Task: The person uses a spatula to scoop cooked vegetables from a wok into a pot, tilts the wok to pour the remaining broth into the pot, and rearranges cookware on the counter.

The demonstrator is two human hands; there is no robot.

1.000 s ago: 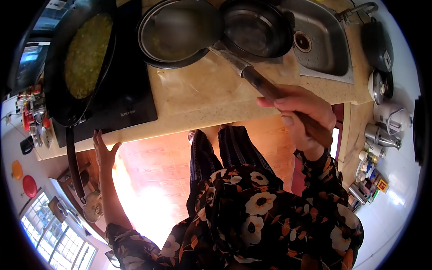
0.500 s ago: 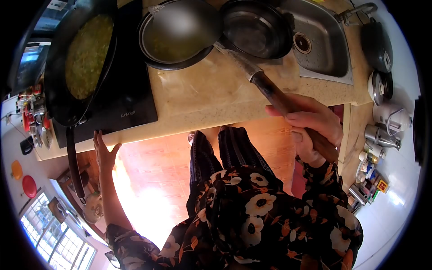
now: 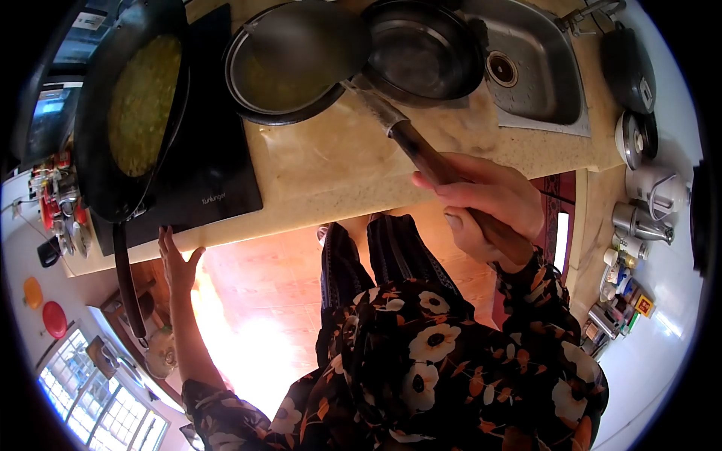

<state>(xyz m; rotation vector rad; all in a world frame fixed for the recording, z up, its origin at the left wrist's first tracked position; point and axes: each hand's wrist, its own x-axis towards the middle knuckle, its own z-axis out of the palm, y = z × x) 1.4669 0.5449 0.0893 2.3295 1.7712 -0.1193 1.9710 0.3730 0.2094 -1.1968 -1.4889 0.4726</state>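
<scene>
My right hand [image 3: 489, 203] is wrapped round the wooden handle of a long metal cooking utensil [image 3: 429, 154]. Its neck points up and left, and its broad head, smeared by blur, hovers over a round pan [image 3: 289, 116] with some yellowish-green content. On the black cooktop [image 3: 218, 169] stands a dark wok [image 3: 94, 180] holding a yellow-green chopped dish [image 3: 147, 105]. Beside the wok's long handle [image 3: 129, 286], my left hand [image 3: 179, 263] is at the counter's front edge, fingers spread and gripping nothing. Whether it touches the edge, I cannot tell.
A dark round pan [image 3: 421, 64] sits right of the covered-over one. Farther right are a steel sink [image 3: 538, 98] and faucet [image 3: 602, 11]. The stone counter [image 3: 316, 161] ends just before my body. Pots, a kettle [image 3: 662, 195] and bottles line the right side.
My right hand and the utensil have moved left, the head staying above the round pan. My left hand keeps its place, fingers spread. The whole view has shifted slightly.
</scene>
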